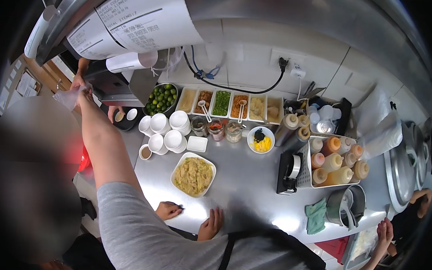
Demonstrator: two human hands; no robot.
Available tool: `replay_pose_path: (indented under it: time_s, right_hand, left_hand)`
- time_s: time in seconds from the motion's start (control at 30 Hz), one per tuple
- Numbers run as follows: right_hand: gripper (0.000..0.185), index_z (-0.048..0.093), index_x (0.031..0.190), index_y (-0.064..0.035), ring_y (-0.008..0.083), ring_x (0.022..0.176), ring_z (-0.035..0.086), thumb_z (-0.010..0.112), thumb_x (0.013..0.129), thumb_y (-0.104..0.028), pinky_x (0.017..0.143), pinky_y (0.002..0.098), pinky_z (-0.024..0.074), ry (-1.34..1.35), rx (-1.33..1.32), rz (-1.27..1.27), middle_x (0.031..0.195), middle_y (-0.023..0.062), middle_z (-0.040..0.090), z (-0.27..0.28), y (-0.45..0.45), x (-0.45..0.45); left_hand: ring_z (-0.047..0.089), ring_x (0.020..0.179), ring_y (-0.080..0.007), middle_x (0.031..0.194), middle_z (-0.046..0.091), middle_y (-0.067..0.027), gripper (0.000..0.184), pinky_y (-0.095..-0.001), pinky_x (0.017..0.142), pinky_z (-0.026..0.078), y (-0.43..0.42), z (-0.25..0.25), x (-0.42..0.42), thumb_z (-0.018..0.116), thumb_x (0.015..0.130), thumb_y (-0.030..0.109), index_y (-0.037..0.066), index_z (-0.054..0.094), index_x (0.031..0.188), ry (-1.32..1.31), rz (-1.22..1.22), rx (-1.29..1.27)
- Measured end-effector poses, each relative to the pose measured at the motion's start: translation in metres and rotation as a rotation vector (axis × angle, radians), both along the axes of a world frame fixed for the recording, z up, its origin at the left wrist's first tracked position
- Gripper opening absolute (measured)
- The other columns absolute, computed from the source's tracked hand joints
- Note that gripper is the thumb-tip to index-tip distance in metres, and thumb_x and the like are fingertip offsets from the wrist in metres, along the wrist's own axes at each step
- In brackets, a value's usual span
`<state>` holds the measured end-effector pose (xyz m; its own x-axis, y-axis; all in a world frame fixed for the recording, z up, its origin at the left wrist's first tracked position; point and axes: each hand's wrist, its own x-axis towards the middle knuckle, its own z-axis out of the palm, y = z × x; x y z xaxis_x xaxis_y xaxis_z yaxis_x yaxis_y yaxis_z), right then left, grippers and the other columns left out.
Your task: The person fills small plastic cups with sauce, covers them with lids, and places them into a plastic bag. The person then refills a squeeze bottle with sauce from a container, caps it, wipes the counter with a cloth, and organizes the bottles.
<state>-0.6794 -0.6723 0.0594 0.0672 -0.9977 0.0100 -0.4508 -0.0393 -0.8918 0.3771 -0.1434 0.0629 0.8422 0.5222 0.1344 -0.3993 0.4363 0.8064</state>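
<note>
My left arm stretches far to the left, and my left hand (85, 93) is closed at a clear plastic bag (66, 98). Another person's hand (78, 79) meets mine at the bag. Far right, my right hand (385, 230) is raised with curled fingers, close to a tray of pale food (363, 246); a thin metal piece shows just above the fingers, too small to name. A square white bowl of fried rice (193, 175) sits on the counter. Beside the counter's front edge rest two hands that look like a co-worker's, a nearer one (211, 224) and one beneath my arm (168, 210).
Stacked white bowls (173, 140), a bowl of limes (161, 99) and topping containers (222, 103) line the wall. Squeeze bottles (332, 162) fill a white basket at right. Near the front edge are a metal pot (336, 206) and a green cloth (315, 216). A blurred person stands at left.
</note>
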Motion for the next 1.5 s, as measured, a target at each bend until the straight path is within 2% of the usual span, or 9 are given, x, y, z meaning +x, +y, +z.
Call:
replay_pose_path:
  time_s: [0.27,0.5,0.87,0.97,1.13,1.17,1.23,1.3,1.5]
  right_hand:
    - [0.034,0.053,0.111,0.0002,0.0086,0.086,0.054,0.056,0.086,-0.023,0.078,0.021,0.0435,-0.031,0.011,0.077,0.095,0.0033,0.057,0.0,-0.016,0.005]
    - [0.031,0.055,0.107,0.0024,0.0119,0.084,0.056,0.058,0.084,-0.019,0.076,0.0234,0.044,-0.021,-0.039,0.15,0.092,0.0061,0.058,0.006,-0.01,0.04]
    - [0.021,0.058,0.099,0.0013,0.013,0.082,0.057,0.056,0.079,-0.002,0.075,0.0251,0.0453,-0.11,0.034,0.638,0.091,0.0063,0.06,0.002,0.008,0.091]
    - [0.022,0.06,0.096,0.0,0.0123,0.081,0.058,0.06,0.074,0.003,0.07,0.022,0.0464,-0.174,0.138,0.855,0.088,0.0057,0.059,-0.016,0.025,0.114]
    - [0.021,0.062,0.094,-0.0023,0.021,0.079,0.061,0.063,0.073,-0.002,0.068,0.0273,0.0491,-0.075,0.109,1.13,0.088,0.0108,0.059,-0.083,0.047,0.132]
    - [0.02,0.061,0.092,-0.0027,0.0249,0.08,0.06,0.063,0.072,-0.003,0.069,0.0305,0.0486,0.089,-0.092,1.155,0.09,0.0124,0.058,-0.098,0.048,0.134]
    - [0.019,0.061,0.091,-0.0031,0.0287,0.081,0.058,0.062,0.072,-0.004,0.071,0.0337,0.0481,0.262,-0.286,1.177,0.091,0.0139,0.057,-0.129,0.049,0.132]
    - [0.027,0.06,0.093,-0.0033,0.0315,0.085,0.054,0.065,0.067,-0.006,0.075,0.0378,0.0453,0.621,-0.494,1.083,0.093,0.0145,0.056,-0.161,0.047,0.127]
    - [0.028,0.06,0.09,-0.0036,0.0318,0.087,0.053,0.064,0.062,-0.001,0.075,0.0394,0.0443,0.594,-0.423,1.085,0.093,0.0138,0.056,-0.195,0.033,0.103]
  left_hand:
    - [0.057,0.066,-0.0275,0.094,0.052,-0.018,0.027,-0.0311,0.05,0.052,0.004,0.003,0.005,0.054,0.082,0.008,0.002,0.046,0.107,0.005,-0.087,-0.138]
    - [0.052,0.088,-0.0308,0.106,0.049,-0.0147,0.043,-0.0412,0.061,0.042,-0.028,-0.015,-0.044,0.053,0.079,0.005,0.003,0.035,0.117,0.401,-0.057,-0.156]
    - [0.047,0.107,-0.0337,0.122,0.04,-0.0211,0.047,-0.0385,0.077,0.049,-0.103,0.128,-0.172,0.062,0.077,0.014,-0.002,0.041,0.116,0.009,-0.154,-0.057]
    - [0.05,0.088,-0.0265,0.105,0.048,-0.0164,0.034,-0.038,0.075,0.048,-0.142,0.152,-0.26,0.062,0.077,0.011,-0.001,0.05,0.106,-0.058,-0.042,-0.085]
    - [0.044,0.082,-0.0182,0.091,0.049,-0.0047,0.025,-0.0337,0.07,0.042,-0.167,0.132,-0.36,0.06,0.075,0.01,0.009,0.051,0.099,-0.24,-0.043,-0.152]
    - [0.047,0.092,-0.0251,0.1,0.048,-0.0105,0.029,-0.0393,0.078,0.045,-0.179,0.125,-0.387,0.057,0.078,0.011,0.003,0.048,0.105,-0.27,-0.014,-0.138]
    - [0.05,0.083,-0.0183,0.091,0.052,-0.0053,0.028,-0.0341,0.071,0.046,-0.206,0.098,-0.436,0.06,0.077,0.01,0.006,0.05,0.102,-0.375,-0.049,-0.104]
    - [0.052,0.079,-0.0132,0.088,0.055,-0.0033,0.02,-0.0302,0.067,0.046,-0.242,0.06,-0.49,0.061,0.078,0.011,0.006,0.053,0.097,-0.438,-0.107,0.041]
    - [0.053,0.093,-0.0151,0.101,0.055,-0.0055,0.012,-0.0264,0.078,0.043,-0.317,-0.072,-0.664,0.059,0.079,0.01,0.006,0.06,0.09,-0.262,-0.547,0.7]
